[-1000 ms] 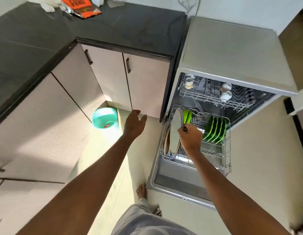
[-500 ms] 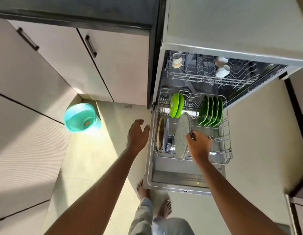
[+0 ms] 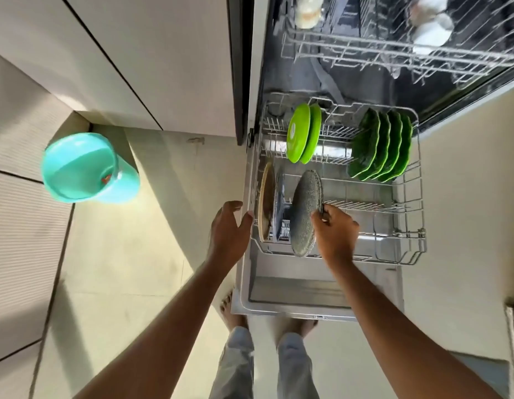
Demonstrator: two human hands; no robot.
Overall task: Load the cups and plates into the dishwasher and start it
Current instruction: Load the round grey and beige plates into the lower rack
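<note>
The dishwasher stands open with its lower rack (image 3: 414, 226) pulled out over the lowered door (image 3: 296, 306). My right hand (image 3: 333, 228) pinches the rim of a grey speckled plate (image 3: 306, 211), held upright in the rack's front left rows. Just left of it stand a dark blue plate (image 3: 278, 203) and a tan plate (image 3: 266, 200). My left hand (image 3: 228, 228) hovers open beside the rack's left edge, thumb near the wire. Two bright green plates (image 3: 301, 133) and several dark green scalloped plates (image 3: 379, 145) stand at the rack's back. White cups (image 3: 431, 27) sit in the upper rack (image 3: 394, 56).
A teal bucket (image 3: 86, 168) stands on the floor by the cabinet corner at the left. Cabinet doors (image 3: 152, 59) run along the left and back. My bare feet (image 3: 232, 309) are on the tiled floor at the door's front edge.
The view has dropped closer to the rack. My right hand has lowered the grey plate into the front left rows. My left hand has come up to the rack's left edge.
</note>
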